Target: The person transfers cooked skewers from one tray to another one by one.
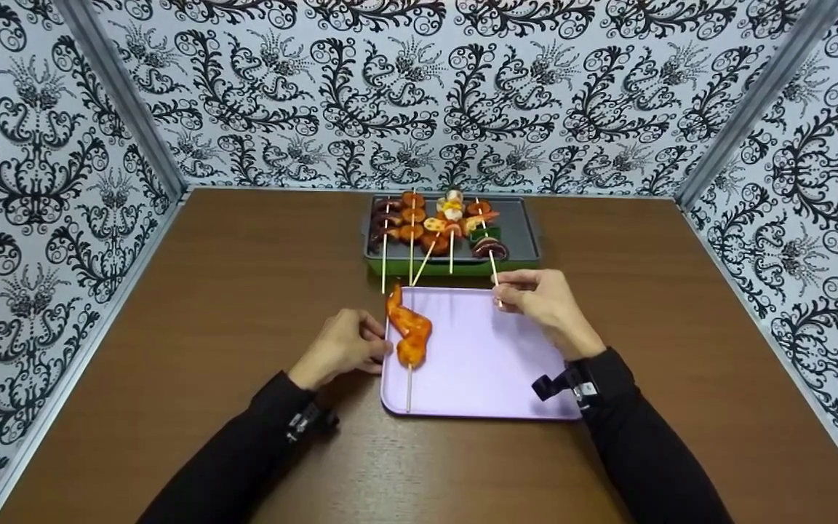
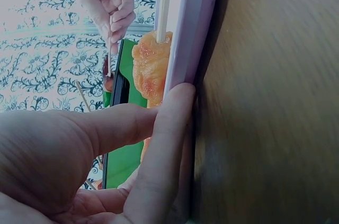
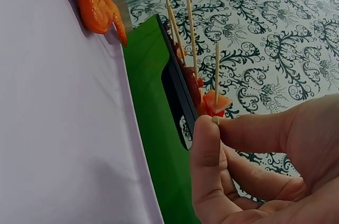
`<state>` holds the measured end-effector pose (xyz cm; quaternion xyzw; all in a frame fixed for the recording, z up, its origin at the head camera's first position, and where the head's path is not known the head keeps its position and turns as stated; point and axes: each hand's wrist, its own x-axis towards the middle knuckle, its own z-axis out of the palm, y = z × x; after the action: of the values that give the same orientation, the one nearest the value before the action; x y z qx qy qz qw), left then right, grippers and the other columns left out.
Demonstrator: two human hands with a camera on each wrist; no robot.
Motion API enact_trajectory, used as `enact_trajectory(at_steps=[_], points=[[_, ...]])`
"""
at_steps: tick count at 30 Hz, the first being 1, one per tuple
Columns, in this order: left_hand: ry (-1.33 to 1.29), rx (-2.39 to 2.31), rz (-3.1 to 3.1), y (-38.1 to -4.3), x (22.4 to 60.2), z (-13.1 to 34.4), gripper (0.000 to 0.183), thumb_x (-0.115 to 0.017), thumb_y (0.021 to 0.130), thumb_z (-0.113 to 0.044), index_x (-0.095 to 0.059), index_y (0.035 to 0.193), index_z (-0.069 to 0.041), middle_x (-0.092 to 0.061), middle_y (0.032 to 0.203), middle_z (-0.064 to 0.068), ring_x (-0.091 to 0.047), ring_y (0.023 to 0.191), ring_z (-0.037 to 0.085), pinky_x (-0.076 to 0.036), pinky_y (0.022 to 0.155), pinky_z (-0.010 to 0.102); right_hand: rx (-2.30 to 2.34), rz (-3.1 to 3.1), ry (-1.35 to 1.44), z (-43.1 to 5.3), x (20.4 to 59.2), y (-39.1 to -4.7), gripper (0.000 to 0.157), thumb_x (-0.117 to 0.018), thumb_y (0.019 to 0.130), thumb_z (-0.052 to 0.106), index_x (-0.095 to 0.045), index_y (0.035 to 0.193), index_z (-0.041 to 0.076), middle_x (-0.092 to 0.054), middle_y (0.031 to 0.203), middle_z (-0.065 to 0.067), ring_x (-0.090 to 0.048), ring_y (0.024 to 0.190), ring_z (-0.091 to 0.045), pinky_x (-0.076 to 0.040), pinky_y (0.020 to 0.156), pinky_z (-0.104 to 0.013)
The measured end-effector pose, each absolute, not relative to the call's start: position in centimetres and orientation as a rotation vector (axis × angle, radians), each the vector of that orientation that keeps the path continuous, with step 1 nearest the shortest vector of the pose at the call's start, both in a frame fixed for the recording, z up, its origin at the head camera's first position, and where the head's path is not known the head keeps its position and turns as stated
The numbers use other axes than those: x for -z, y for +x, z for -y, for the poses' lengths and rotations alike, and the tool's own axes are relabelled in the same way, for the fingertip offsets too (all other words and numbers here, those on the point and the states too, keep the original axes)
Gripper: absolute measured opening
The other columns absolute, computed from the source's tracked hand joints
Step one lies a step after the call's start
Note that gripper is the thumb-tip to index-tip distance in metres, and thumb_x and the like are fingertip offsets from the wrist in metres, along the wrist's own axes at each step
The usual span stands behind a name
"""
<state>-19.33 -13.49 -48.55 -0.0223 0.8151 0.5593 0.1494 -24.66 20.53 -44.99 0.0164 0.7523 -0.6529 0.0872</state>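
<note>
A lilac tray point(image 1: 484, 349) lies on the table, with a chicken wing skewer point(image 1: 412, 335) along its left side. My left hand point(image 1: 344, 343) pinches the tray's left rim between thumb and finger, as the left wrist view shows up close. My right hand point(image 1: 544, 298) pinches the stick end of a skewer point(image 1: 489, 249) threaded with dark meat, something green and other pieces. This skewer's food is over the right part of the grill point(image 1: 517, 225), and its stick slopes towards me above the tray's back edge. Whether the food touches the grill plate I cannot tell.
Several other skewers point(image 1: 412, 215) lie on the green-sided grill, sticks jutting over its front edge. It stands right behind the tray on the brown wooden table point(image 1: 266, 255). Patterned walls point(image 1: 419, 94) enclose the back and both sides.
</note>
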Motion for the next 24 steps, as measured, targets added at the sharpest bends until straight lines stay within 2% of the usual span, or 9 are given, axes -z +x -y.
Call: enact_trajectory(at_steps=[6,12,20,24], points=[[-0.064,-1.597,-2.363,-19.2,48.5,13.4,0.02,-0.087,0.099,0.002,-0.075,0.115,0.005,-0.072,0.097,0.013,-0.078,0.07,0.018,-0.077,0.064,0.033,1.947,-2.257,0.018,-20.6,44.7,-24.1,0.041,-0.077,0.104,-0.007,-0.071,0.144,-0.016,-0.085,0.11,-0.013,-0.081,0.088,-0.011,-0.076,0.086,-0.023],[-0.035,-1.573,-2.408,-19.0,48.4,13.2,0.018,-0.086,0.099,0.002,-0.076,0.113,0.005,-0.071,0.094,0.011,-0.079,0.069,0.018,-0.077,0.063,0.032,1.966,-2.212,-0.025,-20.8,44.3,-23.4,0.043,-0.077,0.105,-0.007,-0.067,0.144,-0.021,-0.085,0.1,-0.004,-0.081,0.085,-0.01,-0.076,0.083,-0.023],[-0.04,-1.551,-2.417,-19.1,48.4,13.2,0.018,-0.085,0.1,0.002,-0.076,0.115,0.005,-0.071,0.094,0.012,-0.078,0.063,0.017,-0.076,0.061,0.031,1.882,-2.253,-0.018,-21.6,44.0,-21.5,0.042,-0.078,0.105,-0.005,-0.069,0.144,-0.017,-0.083,0.11,-0.011,-0.081,0.091,-0.012,-0.076,0.085,-0.024],[-0.052,-1.55,-2.408,-19.2,48.5,13.3,0.018,-0.085,0.101,0.001,-0.076,0.115,0.004,-0.072,0.095,0.013,-0.078,0.064,0.017,-0.076,0.062,0.032,1.843,-2.263,-0.026,-21.9,44.1,-20.2,0.042,-0.08,0.103,-0.005,-0.07,0.142,-0.018,-0.082,0.108,-0.011,-0.08,0.089,-0.012,-0.077,0.084,-0.025]])
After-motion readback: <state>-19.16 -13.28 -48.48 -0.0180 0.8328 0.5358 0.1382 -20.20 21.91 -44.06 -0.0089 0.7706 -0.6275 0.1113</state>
